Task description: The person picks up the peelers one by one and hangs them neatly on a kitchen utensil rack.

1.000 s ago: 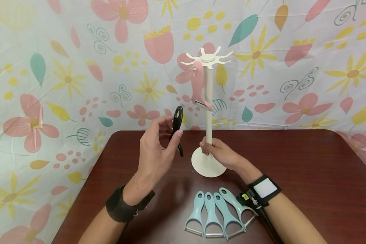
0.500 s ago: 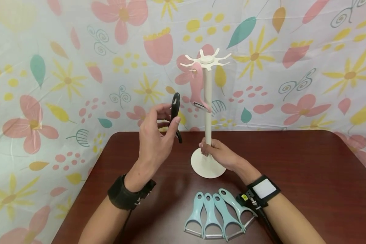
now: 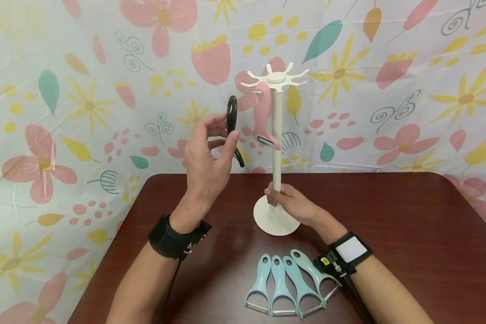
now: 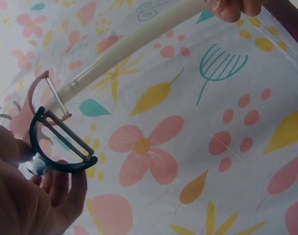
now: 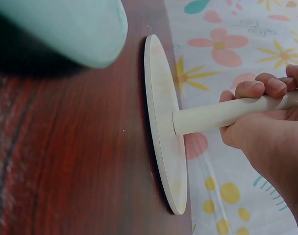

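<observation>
A black peeler (image 3: 232, 112) is pinched between the thumb and fingers of my left hand (image 3: 208, 162), its handle end up. In the left wrist view the blade end of the black peeler (image 4: 65, 144) points toward the camera. My right hand (image 3: 293, 202) grips the lower post of a white stand (image 3: 277, 171) just above its round base; the right wrist view shows the fingers curled round the post (image 5: 208, 115). A pink peeler (image 3: 262, 112) hangs by its handle hole from one arm of the hook ring (image 3: 276, 77), to the right of the black peeler.
Several light blue peelers (image 3: 281, 283) lie fanned out on the dark brown table (image 3: 389, 225), in front of the stand's base (image 3: 276, 220). A flowered cloth (image 3: 105, 90) hangs behind the table. A cable runs from each wrist strap.
My left hand has risen with the black peeler, from beside the lower post to near the hanging pink peeler's height. The right hand stays on the post.
</observation>
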`<state>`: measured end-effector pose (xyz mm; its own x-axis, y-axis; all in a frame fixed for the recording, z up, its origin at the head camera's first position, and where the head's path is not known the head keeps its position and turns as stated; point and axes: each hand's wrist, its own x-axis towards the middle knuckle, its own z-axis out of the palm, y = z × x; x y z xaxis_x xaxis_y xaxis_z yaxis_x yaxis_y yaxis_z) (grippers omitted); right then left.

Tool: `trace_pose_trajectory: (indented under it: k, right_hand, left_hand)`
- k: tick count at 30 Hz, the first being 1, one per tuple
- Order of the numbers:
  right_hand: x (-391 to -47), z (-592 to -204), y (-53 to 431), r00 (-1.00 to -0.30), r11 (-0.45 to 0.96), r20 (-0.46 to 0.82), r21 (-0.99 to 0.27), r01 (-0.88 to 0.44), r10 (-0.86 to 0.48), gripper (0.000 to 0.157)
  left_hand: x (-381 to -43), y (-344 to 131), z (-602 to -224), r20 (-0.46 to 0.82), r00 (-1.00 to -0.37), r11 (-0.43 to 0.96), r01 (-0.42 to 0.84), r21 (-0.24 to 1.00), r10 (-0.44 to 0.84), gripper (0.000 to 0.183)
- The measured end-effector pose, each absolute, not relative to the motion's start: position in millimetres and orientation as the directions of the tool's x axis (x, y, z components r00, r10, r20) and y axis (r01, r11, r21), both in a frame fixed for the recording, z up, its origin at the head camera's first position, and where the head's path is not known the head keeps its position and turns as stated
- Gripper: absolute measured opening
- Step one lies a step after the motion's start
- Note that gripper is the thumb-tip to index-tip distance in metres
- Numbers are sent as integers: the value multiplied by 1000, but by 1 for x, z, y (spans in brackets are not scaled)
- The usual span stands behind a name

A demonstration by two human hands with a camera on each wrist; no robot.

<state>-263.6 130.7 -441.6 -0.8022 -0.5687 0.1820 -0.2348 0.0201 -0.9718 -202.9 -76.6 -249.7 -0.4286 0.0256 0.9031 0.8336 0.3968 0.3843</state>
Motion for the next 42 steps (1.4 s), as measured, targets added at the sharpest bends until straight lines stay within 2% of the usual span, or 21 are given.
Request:
trace_pose_trajectory:
  k: [9,18,30,42]
  right_hand:
    - [-264,-441,130,-797,10,185,-973,-232,-576,41]
    - [-263,-440,130,-802,33,176,-971,-236,-571,39]
    - [-265,-442,130,-785,-8,203,-969,-245,-585,44]
    - [-265,-442,129,-784,-9,205,-969,-247,-586,44]
  left_hand:
    - [-215,-74,-244,926,-379,335,872,356,3,33]
    - [-218,-68,-232,945,-327,338,890,307,5,32]
    - [-226,-62,-223,961,-276,322,912,253,25,30]
    - [-228,-57,-220,960,-275,278,927,251,51,31]
